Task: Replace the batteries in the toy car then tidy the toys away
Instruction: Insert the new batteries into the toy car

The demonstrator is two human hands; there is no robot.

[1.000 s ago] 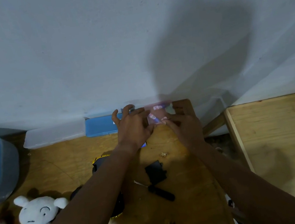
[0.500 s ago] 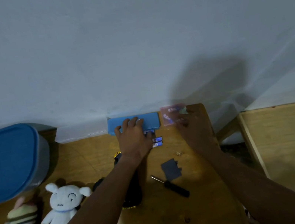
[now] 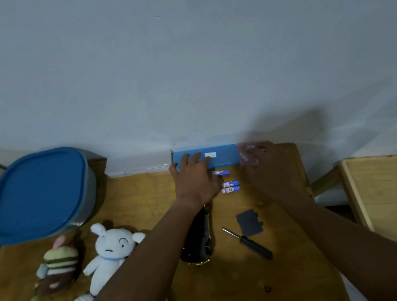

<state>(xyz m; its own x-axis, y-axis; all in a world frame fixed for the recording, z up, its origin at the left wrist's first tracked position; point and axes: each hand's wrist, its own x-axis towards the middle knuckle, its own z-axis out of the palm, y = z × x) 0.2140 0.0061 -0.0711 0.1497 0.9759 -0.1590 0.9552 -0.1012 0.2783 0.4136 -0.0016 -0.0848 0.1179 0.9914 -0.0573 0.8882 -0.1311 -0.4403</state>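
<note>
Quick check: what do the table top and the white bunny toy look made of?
Table top: seemingly varnished wood, since orange-brown grain shows under a glossy glare patch near the front edge. White bunny toy: likely plush fabric, with a soft matte surface, rounded stuffed limbs and a stitched face.

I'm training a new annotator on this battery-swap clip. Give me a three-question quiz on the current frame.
1. True or false: the dark battery cover is fitted on the toy car.
2. How many loose batteries lie on the table?
3. What does the left hand rest on? A) the blue-lidded tub B) the flat blue box by the wall C) the screwdriver

Key: 1 false, it lies apart beside the screwdriver; 2 three; 3 B.
</note>
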